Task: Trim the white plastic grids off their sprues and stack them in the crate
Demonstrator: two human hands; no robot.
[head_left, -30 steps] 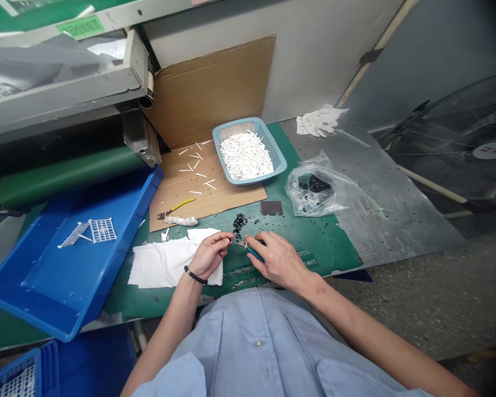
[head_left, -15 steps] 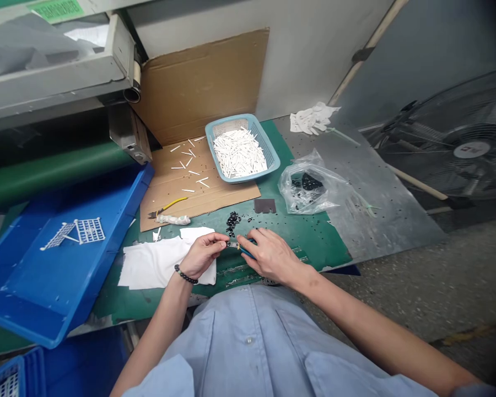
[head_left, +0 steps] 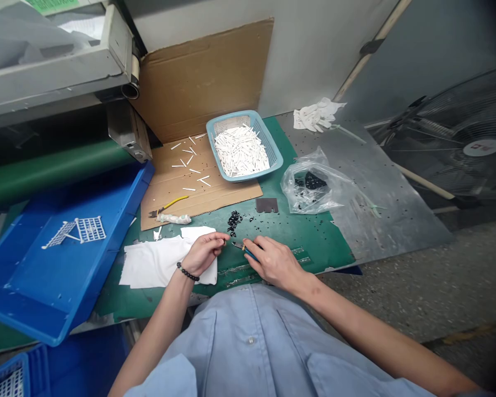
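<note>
My right hand (head_left: 275, 263) grips small blue-handled side cutters (head_left: 248, 251), their metal jaws pointing left over the green mat (head_left: 314, 242). My left hand (head_left: 204, 252), with a black bead bracelet (head_left: 187, 271) on its wrist, rests on a white cloth (head_left: 152, 264). Its thumb and fingertips pinch together just left of the jaws, and anything between them is too small to tell. A loose heap of small black plastic pieces (head_left: 233, 223) lies just above the hands, with more scattered across the mat.
A blue basket (head_left: 273, 149) of white sticks stands on cardboard (head_left: 198, 190), beside yellow-handled cutters (head_left: 167, 205). A plastic bag (head_left: 310, 190) holds black pieces. A blue tray (head_left: 107, 209) lies left, with white gloves (head_left: 316, 116) and a fan (head_left: 450, 138) beyond.
The cutter jaws have moved a little away from my left fingertips, leaving a small gap. My head has also shifted slightly, moving the whole scene in view.
</note>
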